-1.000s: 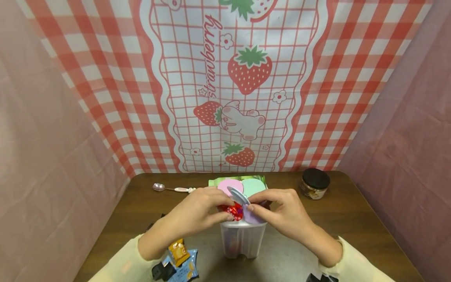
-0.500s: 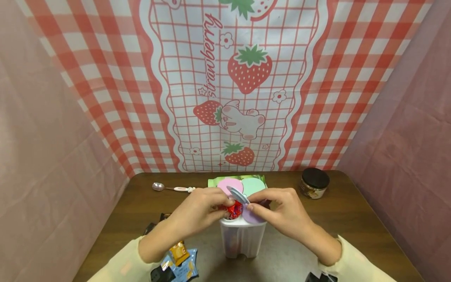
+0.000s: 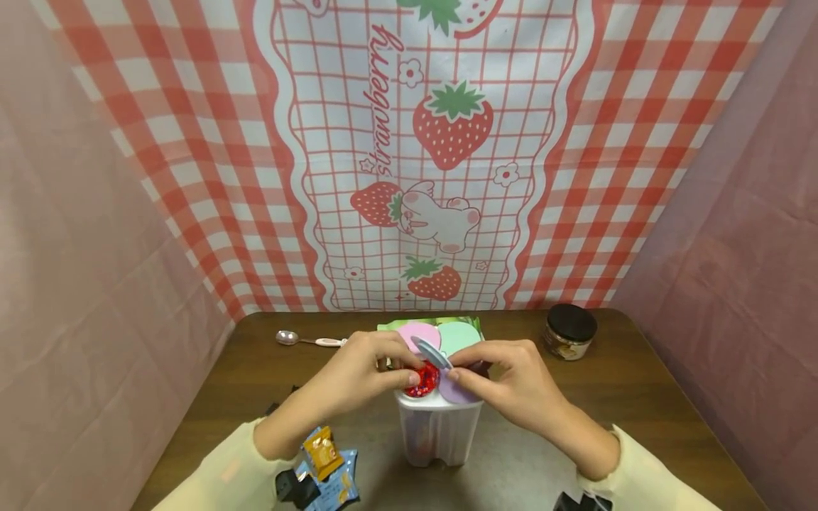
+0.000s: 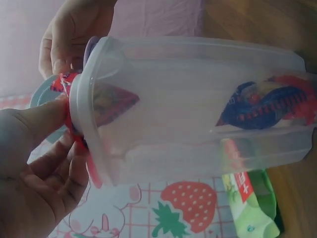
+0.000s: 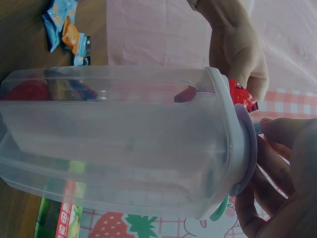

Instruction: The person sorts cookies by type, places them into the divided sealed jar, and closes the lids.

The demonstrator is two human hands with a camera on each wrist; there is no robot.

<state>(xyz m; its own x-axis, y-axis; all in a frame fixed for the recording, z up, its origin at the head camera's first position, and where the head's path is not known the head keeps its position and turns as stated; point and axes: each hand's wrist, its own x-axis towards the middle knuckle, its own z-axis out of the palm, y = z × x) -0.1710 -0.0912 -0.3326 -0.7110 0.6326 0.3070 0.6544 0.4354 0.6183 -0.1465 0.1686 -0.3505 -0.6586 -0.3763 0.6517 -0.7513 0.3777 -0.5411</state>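
A clear plastic storage container point(image 3: 441, 436) stands upright with a white top bearing pink point(image 3: 418, 336), mint point(image 3: 461, 337) and purple point(image 3: 457, 392) flap lids. Its grey-blue flap lid point(image 3: 431, 352) is raised, and my right hand point(image 3: 520, 383) pinches it between thumb and fingers. At the uncovered round opening, my left hand point(image 3: 364, 369) grips a red wrapped snack packet point(image 3: 422, 381) with thumb and fingers. The left wrist view shows part of that packet inside the container, the rest sticking out. Lower down inside lies a blue-and-red packet point(image 4: 267, 106).
Blue and orange snack packets point(image 3: 324, 454) lie left of the container, near my left forearm. A spoon point(image 3: 307, 339) rests at the back left. Behind the container is a green package point(image 4: 252, 203). A black-lidded jar point(image 3: 571, 332) stands at the back right.
My left hand's grip on the red packet has shifted, and the hand has moved slightly back and left. The packet sits lower in the opening. My right hand keeps the lid raised.
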